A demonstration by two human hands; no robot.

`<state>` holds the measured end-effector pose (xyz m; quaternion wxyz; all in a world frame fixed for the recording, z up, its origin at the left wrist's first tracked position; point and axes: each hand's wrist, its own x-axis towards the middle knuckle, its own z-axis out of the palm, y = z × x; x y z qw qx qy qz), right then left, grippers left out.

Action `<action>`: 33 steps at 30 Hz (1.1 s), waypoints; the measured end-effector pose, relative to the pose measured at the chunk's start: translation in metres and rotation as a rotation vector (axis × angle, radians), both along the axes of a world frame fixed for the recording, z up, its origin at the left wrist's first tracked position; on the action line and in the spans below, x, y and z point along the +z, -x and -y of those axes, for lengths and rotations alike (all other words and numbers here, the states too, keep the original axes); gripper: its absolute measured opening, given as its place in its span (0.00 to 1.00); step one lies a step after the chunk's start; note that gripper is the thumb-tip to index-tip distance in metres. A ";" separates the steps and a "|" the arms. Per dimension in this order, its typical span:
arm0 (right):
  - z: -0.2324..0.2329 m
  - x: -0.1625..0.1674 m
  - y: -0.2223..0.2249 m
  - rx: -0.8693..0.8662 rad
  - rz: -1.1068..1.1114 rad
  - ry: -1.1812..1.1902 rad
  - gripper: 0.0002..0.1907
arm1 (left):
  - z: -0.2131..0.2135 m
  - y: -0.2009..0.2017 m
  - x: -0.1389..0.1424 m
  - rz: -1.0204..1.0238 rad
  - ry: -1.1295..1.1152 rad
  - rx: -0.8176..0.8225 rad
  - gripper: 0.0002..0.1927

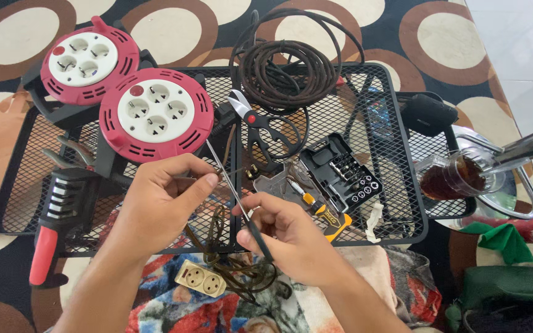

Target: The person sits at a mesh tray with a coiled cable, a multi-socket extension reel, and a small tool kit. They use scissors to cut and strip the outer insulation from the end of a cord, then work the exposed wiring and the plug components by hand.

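The right hand (291,231) is pinching a long thin screwdriver (237,197) by its dark handle, the shaft slanting up and away toward the left hand (165,197) (the nearer one), whose fingertips are closing on something too small to tell.

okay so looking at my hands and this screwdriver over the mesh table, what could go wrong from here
The screwdriver shaft points toward your left hand, which pinches something small near its tip; a slip could jab those fingers. Small parts could drop through the mesh table. The glass of dark drink at the table's edge could tip.
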<state>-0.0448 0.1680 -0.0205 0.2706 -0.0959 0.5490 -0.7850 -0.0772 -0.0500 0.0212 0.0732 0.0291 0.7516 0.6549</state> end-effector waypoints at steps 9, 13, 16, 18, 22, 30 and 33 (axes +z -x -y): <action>-0.003 -0.007 0.004 0.000 -0.026 0.062 0.18 | -0.009 0.003 -0.004 0.006 0.080 0.076 0.05; -0.003 -0.010 0.003 0.004 0.016 0.089 0.18 | -0.008 0.002 -0.005 0.022 0.060 0.070 0.05; -0.002 -0.010 0.000 0.045 0.077 0.170 0.20 | -0.001 0.000 -0.005 -0.028 0.009 0.003 0.06; -0.004 -0.009 -0.001 0.075 0.092 0.191 0.20 | 0.005 -0.003 -0.004 -0.074 -0.012 -0.040 0.06; -0.009 -0.007 -0.004 0.116 0.085 0.196 0.20 | 0.011 -0.007 -0.005 -0.105 0.008 -0.051 0.05; -0.006 0.006 -0.009 0.073 0.101 0.041 0.20 | 0.006 -0.012 0.005 -0.105 0.125 -0.030 0.03; -0.008 0.014 -0.011 0.011 -0.145 -0.275 0.19 | 0.001 -0.014 0.013 -0.120 0.187 -0.031 0.03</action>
